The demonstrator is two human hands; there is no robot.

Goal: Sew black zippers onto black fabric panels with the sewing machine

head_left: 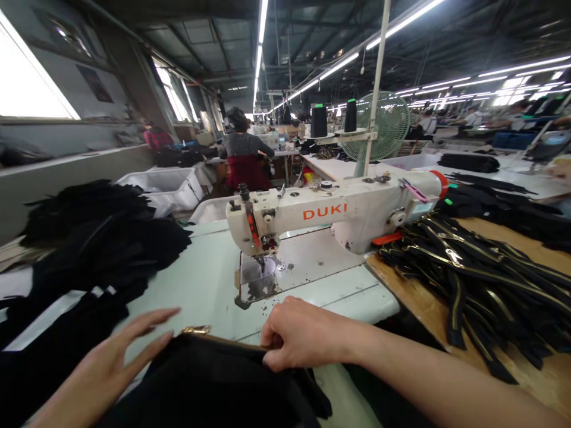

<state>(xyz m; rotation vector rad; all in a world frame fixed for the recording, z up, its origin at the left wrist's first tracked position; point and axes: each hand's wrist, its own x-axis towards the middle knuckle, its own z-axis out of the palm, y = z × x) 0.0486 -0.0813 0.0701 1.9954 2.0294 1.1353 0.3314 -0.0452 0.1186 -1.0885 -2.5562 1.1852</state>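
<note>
In the head view, black fabric [209, 380] with a gold zipper along its upper edge hangs over the front of the sewing table [182, 279]. My right hand [298, 336] pinches that edge between thumb and fingers, near its right end. At the other end sits the gold zipper slider [196, 329]. My left hand [111, 356] is just left of the slider, thumb and fingers apart, with nothing seen between them. Behind both hands stands a white sewing machine [312, 214]; its needle area is bare of fabric.
Loose black zippers [464, 267] with gold teeth lie on a brown board [414, 303] at right. Black fabric pieces [98, 238] are heaped at left. Beyond are a white bin [165, 184], a green fan [388, 125], thread cones [319, 122] and a seated person [241, 145].
</note>
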